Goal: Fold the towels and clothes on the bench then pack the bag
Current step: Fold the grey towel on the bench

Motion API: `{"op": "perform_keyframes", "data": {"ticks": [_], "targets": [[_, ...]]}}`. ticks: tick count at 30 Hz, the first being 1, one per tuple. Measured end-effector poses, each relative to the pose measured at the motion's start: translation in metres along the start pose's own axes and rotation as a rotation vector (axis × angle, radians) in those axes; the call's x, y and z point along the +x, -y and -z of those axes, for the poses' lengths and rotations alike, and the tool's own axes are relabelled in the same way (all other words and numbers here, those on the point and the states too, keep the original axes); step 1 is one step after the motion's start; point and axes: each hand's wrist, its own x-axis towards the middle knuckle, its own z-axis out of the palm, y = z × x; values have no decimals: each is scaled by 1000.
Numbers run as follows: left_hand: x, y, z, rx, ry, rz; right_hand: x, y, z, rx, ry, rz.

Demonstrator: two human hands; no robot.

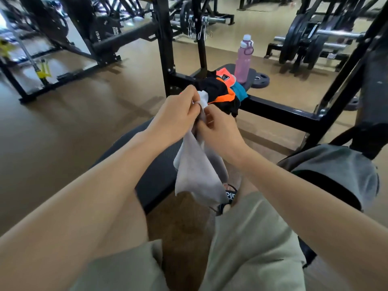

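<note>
— Knees in khaki shorts are sitting nearest; above them, what are the hands doing?

— Both are pinching the top edge of a grey towel, left hand and right hand close together, fingers curled on the cloth. It is hanging over the near end of the bench.

— Advice?

— I'd be sliding the grips apart to the corners so it is hanging flat before folding.

— And the rest?

— Black and orange clothes are waiting at the far end beside a pink bottle; the grey bag is gaping just off the bench's right edge.
</note>
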Motion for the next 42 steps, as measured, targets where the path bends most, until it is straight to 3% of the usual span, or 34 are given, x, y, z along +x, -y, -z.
{"op": "perform_keyframes", "data": {"ticks": [5, 9, 11, 13, 16, 19, 22, 25, 35, 42], "targets": [[-16, 1, -14, 172, 76, -15, -7, -8, 8, -47, -114, -14], [-30, 18, -27, 284, 77, 122, -14, -7, 16, -204, -166, 131], [-36, 29, -32, 263, 98, 210, -16, -7, 19, -238, -206, 154], [-40, 38, -34, 101, 99, 323, -16, -11, 19, -292, -213, 113], [-40, 43, -35, -76, 28, 414, -14, -19, 15, -382, -102, -40], [-35, 39, -37, -133, 0, 421, -24, -17, -3, -283, 100, -134], [-35, 37, -42, -181, 34, 388, -36, -8, -26, 7, 239, -274], [-41, 41, -46, -112, 88, 274, -34, -4, -38, 215, 179, -447], [-64, 49, -36, -7, 133, -57, -9, 0, -45, 377, 124, -588], [-71, 57, -41, 105, 74, -25, 1, -2, -48, 436, 166, -669]]}}
